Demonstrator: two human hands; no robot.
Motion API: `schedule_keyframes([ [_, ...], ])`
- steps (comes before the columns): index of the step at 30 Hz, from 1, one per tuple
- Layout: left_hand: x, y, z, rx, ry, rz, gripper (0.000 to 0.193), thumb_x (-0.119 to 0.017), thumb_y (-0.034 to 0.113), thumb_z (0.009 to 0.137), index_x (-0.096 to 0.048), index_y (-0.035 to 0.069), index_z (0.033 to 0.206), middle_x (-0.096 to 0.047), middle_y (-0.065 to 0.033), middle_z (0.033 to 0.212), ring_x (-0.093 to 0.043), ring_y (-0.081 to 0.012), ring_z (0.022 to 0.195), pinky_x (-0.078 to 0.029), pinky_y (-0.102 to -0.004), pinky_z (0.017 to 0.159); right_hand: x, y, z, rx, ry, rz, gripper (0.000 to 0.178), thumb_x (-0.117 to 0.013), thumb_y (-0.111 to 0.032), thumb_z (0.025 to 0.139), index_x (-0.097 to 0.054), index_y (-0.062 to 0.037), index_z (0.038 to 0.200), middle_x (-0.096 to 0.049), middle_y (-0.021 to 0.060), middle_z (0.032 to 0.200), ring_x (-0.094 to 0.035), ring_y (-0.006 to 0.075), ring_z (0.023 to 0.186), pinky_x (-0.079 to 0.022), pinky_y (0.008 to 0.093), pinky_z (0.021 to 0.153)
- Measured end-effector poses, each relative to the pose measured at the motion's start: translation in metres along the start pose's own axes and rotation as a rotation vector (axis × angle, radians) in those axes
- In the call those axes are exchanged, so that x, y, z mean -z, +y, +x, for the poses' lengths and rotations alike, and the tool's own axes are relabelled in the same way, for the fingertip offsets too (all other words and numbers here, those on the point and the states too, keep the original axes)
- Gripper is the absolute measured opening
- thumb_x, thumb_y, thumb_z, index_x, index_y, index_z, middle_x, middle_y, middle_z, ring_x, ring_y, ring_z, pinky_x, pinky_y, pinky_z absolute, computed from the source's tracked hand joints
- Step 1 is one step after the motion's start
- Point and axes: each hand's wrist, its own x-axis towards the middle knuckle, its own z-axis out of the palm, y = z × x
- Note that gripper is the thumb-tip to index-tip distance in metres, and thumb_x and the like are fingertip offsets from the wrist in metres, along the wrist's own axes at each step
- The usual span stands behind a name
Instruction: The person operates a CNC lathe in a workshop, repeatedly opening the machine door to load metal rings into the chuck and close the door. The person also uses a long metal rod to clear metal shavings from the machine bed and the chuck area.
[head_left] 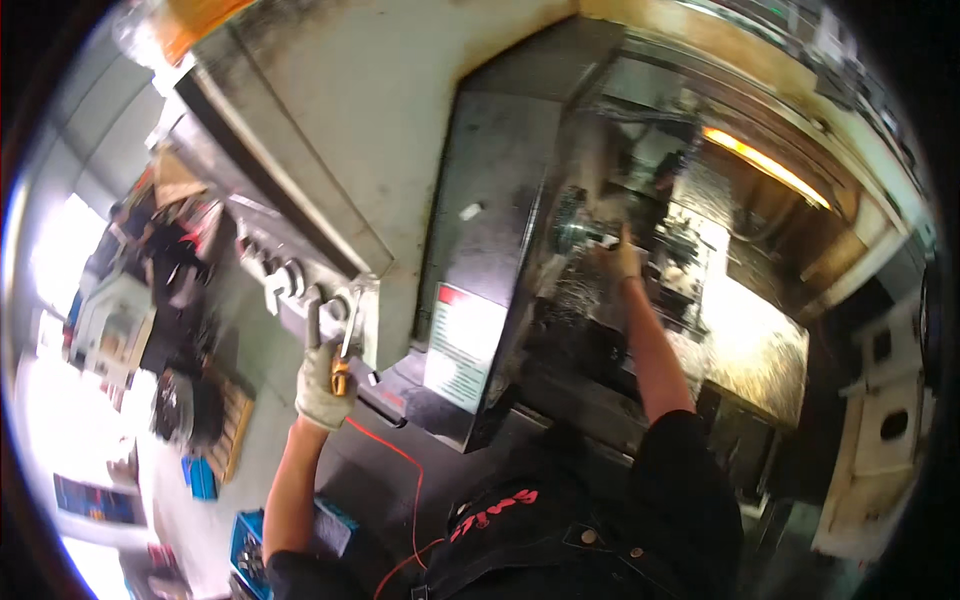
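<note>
My left hand (325, 385), in a pale work glove, is closed around an orange-handled tool (341, 377) with a thin metal shaft. Its index finger stretches up to the round knobs (290, 280) on the machine's control panel. Inside the open lathe, my right hand (618, 258) reaches to the front of the chuck (572, 232). Its thumb points up and its fingers bend in by a bright metal piece at the chuck; whatever they grip is too small and blurred to name. Beside that hand stands a metal tool holder (680, 260).
A dark sliding door (490, 200) with a printed label sheet (465, 345) stands between my arms. A lit lamp (765, 165) glows inside the lathe above a chip-covered surface (755, 340). A red hose (418, 480) hangs near my body. Blue crates (248, 550) and a pallet (232, 425) are at left.
</note>
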Motion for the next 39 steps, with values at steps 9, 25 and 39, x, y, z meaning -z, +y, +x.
schedule_keyframes([
  [9,0.011,0.055,0.014,-0.116,0.004,-0.171,0.035,-0.043,-0.006,0.062,-0.055,-0.001,0.095,-0.035,-0.0151,0.133,-0.056,-0.0270,0.067,-0.045,-0.0309,0.055,0.024,-0.072,-0.269,0.237,-0.974,0.968,0.056,-0.062,-0.020,0.080,-0.037,-0.0026,0.127,-0.052,0.0114,0.117,-0.053,0.0182,0.098,-0.044,0.0306,0.082],
  [25,-0.056,0.035,-0.102,-0.025,0.277,-0.398,0.044,-0.050,-0.003,0.058,-0.047,-0.001,0.102,-0.031,-0.0254,0.132,-0.043,-0.0419,0.108,-0.039,-0.0425,0.088,0.019,-0.124,-0.390,-0.114,-0.948,0.673,0.084,-0.067,-0.033,0.075,-0.020,0.0044,0.133,-0.058,0.0086,0.082,-0.053,0.0124,0.068,-0.045,0.0250,0.057],
  [39,-0.182,0.046,-0.603,1.346,-0.529,-0.089,0.036,-0.058,0.015,0.065,-0.051,0.007,0.100,-0.060,-0.0182,0.085,-0.059,-0.0345,0.079,-0.046,-0.0404,0.070,0.163,-0.052,-0.441,-0.133,-0.865,0.771,0.046,-0.064,-0.019,0.077,-0.046,-0.0015,0.115,-0.055,0.0060,0.083,-0.052,0.0110,0.069,-0.044,0.0243,0.059],
])
